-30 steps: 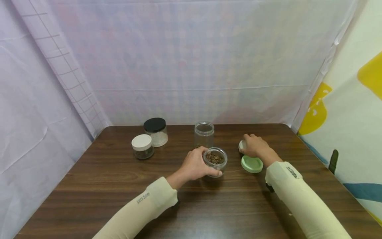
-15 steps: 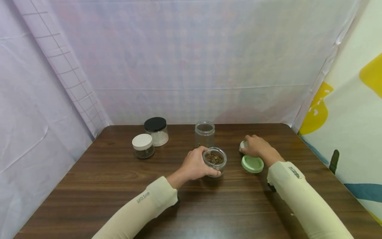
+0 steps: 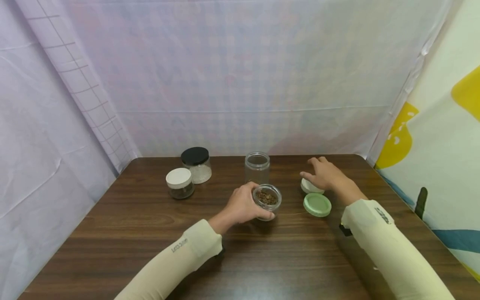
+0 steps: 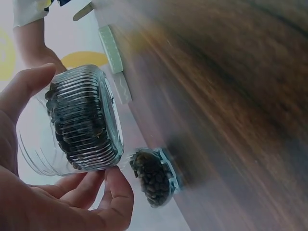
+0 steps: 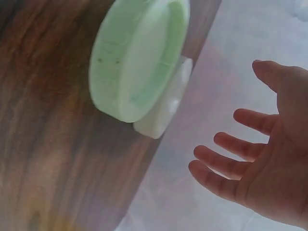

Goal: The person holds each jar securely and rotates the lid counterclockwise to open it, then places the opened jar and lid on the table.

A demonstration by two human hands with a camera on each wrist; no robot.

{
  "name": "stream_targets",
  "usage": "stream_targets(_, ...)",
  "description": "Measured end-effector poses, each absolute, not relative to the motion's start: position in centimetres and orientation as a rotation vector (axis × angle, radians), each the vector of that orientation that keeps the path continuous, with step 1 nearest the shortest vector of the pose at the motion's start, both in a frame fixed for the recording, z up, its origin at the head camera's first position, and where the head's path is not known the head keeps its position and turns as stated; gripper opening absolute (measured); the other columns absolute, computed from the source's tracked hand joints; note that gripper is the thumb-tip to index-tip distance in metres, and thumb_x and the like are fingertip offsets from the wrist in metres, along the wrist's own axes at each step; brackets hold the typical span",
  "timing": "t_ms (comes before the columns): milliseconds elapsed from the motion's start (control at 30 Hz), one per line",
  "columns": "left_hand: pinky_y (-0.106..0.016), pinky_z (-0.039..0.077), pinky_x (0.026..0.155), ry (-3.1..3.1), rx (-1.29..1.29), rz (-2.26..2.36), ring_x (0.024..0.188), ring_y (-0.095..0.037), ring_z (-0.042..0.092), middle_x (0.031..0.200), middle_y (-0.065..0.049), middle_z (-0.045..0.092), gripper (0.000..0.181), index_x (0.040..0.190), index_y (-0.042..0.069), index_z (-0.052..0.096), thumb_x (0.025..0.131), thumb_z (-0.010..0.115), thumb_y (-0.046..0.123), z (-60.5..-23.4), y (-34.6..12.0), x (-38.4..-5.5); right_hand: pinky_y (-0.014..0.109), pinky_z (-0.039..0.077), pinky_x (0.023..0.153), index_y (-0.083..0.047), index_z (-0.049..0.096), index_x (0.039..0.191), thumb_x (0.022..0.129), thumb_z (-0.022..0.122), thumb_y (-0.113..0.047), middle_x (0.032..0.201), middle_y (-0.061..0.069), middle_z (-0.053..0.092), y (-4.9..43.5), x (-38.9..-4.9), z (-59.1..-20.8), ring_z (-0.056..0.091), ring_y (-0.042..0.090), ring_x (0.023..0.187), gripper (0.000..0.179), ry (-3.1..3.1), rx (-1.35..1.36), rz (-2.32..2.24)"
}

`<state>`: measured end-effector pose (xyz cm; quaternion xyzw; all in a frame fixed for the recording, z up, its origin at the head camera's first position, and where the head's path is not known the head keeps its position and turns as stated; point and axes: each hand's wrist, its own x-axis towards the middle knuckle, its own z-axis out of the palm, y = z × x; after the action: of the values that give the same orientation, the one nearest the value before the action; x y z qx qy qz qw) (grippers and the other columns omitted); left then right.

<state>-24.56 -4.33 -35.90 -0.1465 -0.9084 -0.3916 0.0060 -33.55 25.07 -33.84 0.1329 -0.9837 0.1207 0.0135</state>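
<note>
At right, the right hand [image 3: 328, 175], wide and free, has left the white lid [image 3: 312, 188]. The left hand [image 3: 241, 205] grips a pellet jar [image 4: 84, 118].

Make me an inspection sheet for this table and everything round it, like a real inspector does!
Surface: dark brown wood-grain table, softly shiny near the front.
Job's things: small round clear ribbed jar, lidless, holding brown bean-like bits; tall round clear jar behind it, lidless; round green plastic-looking lid; round white plastic-looking lid behind the green one.
Clutter: on the left, round clear jar with white lid and round clear jar with black lid.
Grips: left hand curls round the small jar; right hand is open, apart from both lids.
Cables: nothing seen.
Surroundings: pale cloth-like sheet behind; white sheet with yellow shapes on the right.
</note>
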Motion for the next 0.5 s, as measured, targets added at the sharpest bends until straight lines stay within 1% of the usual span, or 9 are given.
stream_targets(167, -0.04, 0.053, 0.09, -2.866, -0.434, -1.228, 0.101, -0.022, 0.064, 0.112, -0.005, 0.07, 0.085, 0.128, 0.008, 0.062, 0.058, 0.097, 0.042, -36.0, -4.5, -24.8, 0.068, 0.04, 0.103, 0.0, 0.038, 0.151, 0.104, 0.05, -0.047, 0.151, 0.033, 0.035, 24.4, -32.5, -33.2, 0.043, 0.055, 0.132, 0.069, -3.034, 0.458, 0.382)
stream_targets(300, -0.041, 0.054, 0.09, -2.881, -0.422, -1.246, 0.101, -0.022, 0.065, 0.112, -0.005, 0.07, 0.085, 0.13, 0.008, 0.061, 0.06, 0.097, 0.04, -36.1, -4.7, -25.0, 0.068, 0.04, 0.103, -0.002, 0.038, 0.152, 0.104, 0.049, -0.05, 0.153, 0.032, 0.034, 23.5, -30.9, -32.6, 0.042, 0.055, 0.133, 0.068, -3.006, 0.563, 0.394)
stream_targets(367, -0.042, 0.055, 0.089, -2.887, -0.418, -1.251, 0.101, -0.023, 0.065, 0.113, -0.007, 0.07, 0.085, 0.131, 0.007, 0.06, 0.061, 0.097, 0.038, -36.0, -4.8, -25.1, 0.067, 0.04, 0.103, -0.004, 0.038, 0.152, 0.104, 0.047, -0.051, 0.154, 0.03, 0.034, 23.0, -30.1, -32.4, 0.042, 0.054, 0.134, 0.068, -2.986, 0.629, 0.394)
stream_targets(500, -0.043, 0.054, 0.091, -2.886, -0.401, -1.23, 0.104, -0.026, 0.065, 0.116, -0.011, 0.069, 0.088, 0.132, 0.004, 0.059, 0.06, 0.098, 0.036, -35.9, -5.0, -25.4, 0.066, 0.039, 0.105, -0.008, 0.039, 0.153, 0.104, 0.047, -0.054, 0.155, 0.025, 0.036, 22.0, -28.4, -32.0, 0.041, 0.051, 0.137, 0.068, -2.946, 0.719, 0.388)
